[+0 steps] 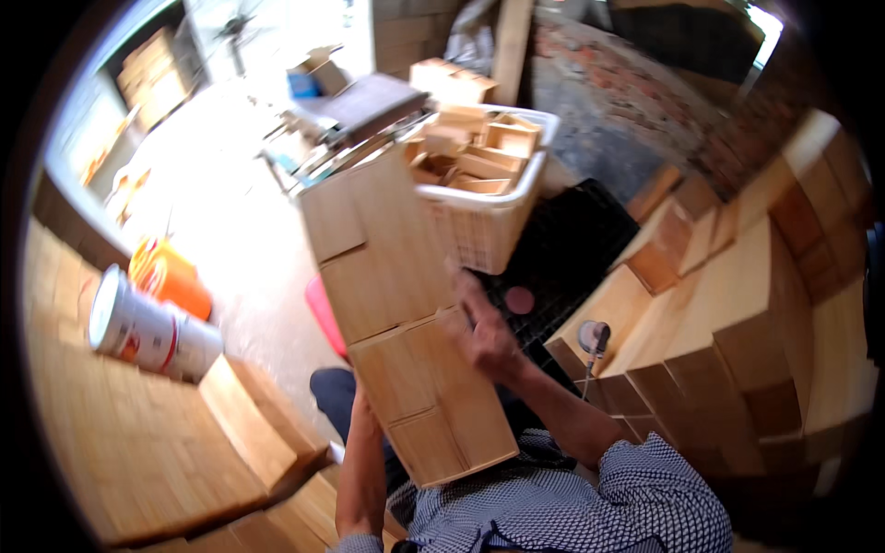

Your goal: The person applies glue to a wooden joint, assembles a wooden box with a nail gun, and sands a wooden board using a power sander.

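Note:
A long pale wooden piece (392,267), made up of several rectangular panels with thin seams and small steps between them, stands tilted in front of me, its lower end at my lap. My left hand (363,402) reaches behind its left edge; only the wrist area shows, and the fingers are hidden. Against the right edge, about halfway up, is my right hand (489,341). Motion smears its fingers, so whether they grip the edge or something small cannot be made out.
Beyond the piece stands a white plastic basket (489,221) full of small wooden boxes. Stacked wooden boxes (701,304) rise at right, with a round, corded tool (595,338) on them. More wooden pieces (129,424), a white bucket (157,327) and an orange bucket (171,281) are at left.

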Motion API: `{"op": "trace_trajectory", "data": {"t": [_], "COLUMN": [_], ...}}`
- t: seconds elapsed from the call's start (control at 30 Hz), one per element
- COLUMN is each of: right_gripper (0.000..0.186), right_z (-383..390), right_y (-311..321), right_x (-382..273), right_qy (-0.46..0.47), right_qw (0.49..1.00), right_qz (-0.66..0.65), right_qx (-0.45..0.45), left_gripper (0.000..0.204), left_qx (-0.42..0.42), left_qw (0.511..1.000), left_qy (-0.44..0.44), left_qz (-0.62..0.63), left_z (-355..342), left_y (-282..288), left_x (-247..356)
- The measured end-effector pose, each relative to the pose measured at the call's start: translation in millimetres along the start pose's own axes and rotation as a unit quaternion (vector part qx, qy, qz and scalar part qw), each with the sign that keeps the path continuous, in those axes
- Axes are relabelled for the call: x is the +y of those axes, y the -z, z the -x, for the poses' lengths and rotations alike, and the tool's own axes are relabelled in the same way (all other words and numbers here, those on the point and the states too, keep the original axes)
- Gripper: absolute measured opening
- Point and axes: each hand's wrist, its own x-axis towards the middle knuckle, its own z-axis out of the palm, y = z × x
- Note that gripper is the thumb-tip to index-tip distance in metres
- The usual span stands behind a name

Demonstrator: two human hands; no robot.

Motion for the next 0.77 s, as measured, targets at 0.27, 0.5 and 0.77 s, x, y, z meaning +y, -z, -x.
{"op": "trace_trajectory", "data": {"t": [0.27,0.5,0.77], "right_gripper": [0.086,0.068,0.059], "right_z": [119.2,154.5,288.4], "right_y": [47.8,144.5,232.6], "right_x": [-67.7,-160.4,-250.9], "right_qy": [-0.079,-0.044,0.103], "right_qw": [0.995,0.963,0.888], "right_qz": [-0.060,-0.168,-0.207], "right_qx": [0.003,0.204,0.397], "left_gripper": [0.046,0.040,0.039], "left_qx": [-0.126,-0.316,-0.537], "left_qw": [0.990,0.944,0.832], "left_qy": [0.042,0.078,0.021], "left_qz": [-0.054,-0.062,-0.141], "left_z": [-49.0,-44.4,56.1], "left_y": [-82.6,-187.6,-399.9], "left_x": [-22.7,-43.9,-63.8]}}
